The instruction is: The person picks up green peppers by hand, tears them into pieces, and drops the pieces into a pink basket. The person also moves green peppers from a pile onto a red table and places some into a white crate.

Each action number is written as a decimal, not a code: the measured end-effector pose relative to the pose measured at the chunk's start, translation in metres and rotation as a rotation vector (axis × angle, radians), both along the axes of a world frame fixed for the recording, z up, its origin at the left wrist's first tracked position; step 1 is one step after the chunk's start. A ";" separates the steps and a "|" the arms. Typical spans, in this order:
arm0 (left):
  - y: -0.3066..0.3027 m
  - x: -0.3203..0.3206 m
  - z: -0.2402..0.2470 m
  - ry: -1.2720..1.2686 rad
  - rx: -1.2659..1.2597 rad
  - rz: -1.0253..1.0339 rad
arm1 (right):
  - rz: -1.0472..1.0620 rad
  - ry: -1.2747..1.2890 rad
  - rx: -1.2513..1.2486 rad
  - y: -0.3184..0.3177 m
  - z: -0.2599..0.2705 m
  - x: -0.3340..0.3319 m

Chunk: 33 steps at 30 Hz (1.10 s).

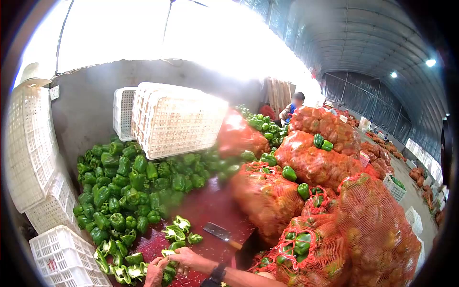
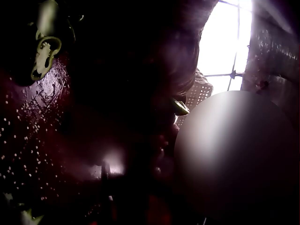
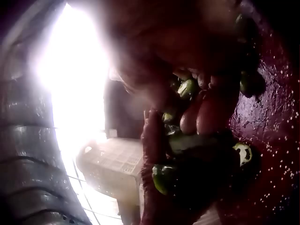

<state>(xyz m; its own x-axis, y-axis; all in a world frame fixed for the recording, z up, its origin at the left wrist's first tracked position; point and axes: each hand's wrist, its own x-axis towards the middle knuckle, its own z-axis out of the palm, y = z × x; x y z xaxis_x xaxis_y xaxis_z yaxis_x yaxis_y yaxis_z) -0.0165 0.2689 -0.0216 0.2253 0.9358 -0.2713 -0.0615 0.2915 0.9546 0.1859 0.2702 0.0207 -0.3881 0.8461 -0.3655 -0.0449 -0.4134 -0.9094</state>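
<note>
At the bottom of the head view, my left hand (image 1: pixel 155 272) and right hand (image 1: pixel 190 260) meet over a cut green bell pepper (image 1: pixel 168 252), its pale inside showing. Fingers of both hands curl in on it. In the right wrist view, pieces of green pepper (image 3: pixel 186 88) show between the two hands, in deep shadow. The left wrist view is mostly dark and hides the grip. A cleaver (image 1: pixel 218 231) with a wooden handle lies on the wet red surface (image 1: pixel 210 256), beyond my right hand. Cut pepper halves (image 1: pixel 174 233) lie ahead, with more (image 1: pixel 122 273) to the left.
Whole green peppers (image 1: pixel 119 186) form a large heap at left. White plastic crates (image 1: pixel 177 119) stand behind it, and another crate (image 1: pixel 67 258) is at near left. Red mesh sacks (image 1: pixel 270 196) of peppers crowd the right. A person (image 1: pixel 292 107) is at the back.
</note>
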 end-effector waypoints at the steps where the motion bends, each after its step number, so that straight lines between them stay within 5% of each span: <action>1: -0.001 0.000 0.004 0.008 -0.006 0.000 | -0.010 -0.020 -0.008 -0.003 0.004 -0.002; 5: -0.010 0.003 0.023 0.030 -0.039 -0.015 | 0.044 0.008 -0.002 0.002 -0.015 -0.001; 13: -0.006 -0.003 0.017 -0.059 -0.049 0.011 | -0.173 -0.488 0.741 0.019 -0.051 -0.012; 14: -0.004 -0.003 0.015 -0.055 -0.043 0.007 | -0.129 -0.499 0.653 0.009 -0.026 -0.010; 19: 0.007 -0.008 -0.001 -0.040 -0.017 -0.002 | -0.232 -0.594 0.782 0.028 -0.094 -0.027; 22: -0.004 0.001 0.034 0.014 -0.100 0.021 | -0.140 -0.258 0.354 0.022 -0.071 -0.019; 24: 0.000 -0.007 0.023 -0.006 0.075 -0.028 | -0.113 0.084 0.096 -0.002 -0.022 -0.010; 26: -0.002 -0.006 0.025 -0.154 -0.009 -0.035 | -0.077 0.164 -0.003 -0.003 -0.020 -0.015; 31: -0.001 0.005 0.022 -0.048 -0.001 -0.061 | -0.014 0.246 -0.064 -0.004 -0.028 -0.008; 33: 0.001 0.005 0.021 -0.029 0.005 -0.067 | -0.003 0.095 0.091 0.000 -0.028 -0.002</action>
<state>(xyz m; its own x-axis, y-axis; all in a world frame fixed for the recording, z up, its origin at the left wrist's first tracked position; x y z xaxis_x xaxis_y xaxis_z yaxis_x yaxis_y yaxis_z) -0.0111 0.2697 -0.0009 0.2948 0.9197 -0.2594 -0.0696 0.2914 0.9541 0.1840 0.2700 -0.0070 -0.4151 0.8751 -0.2489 -0.1338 -0.3293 -0.9347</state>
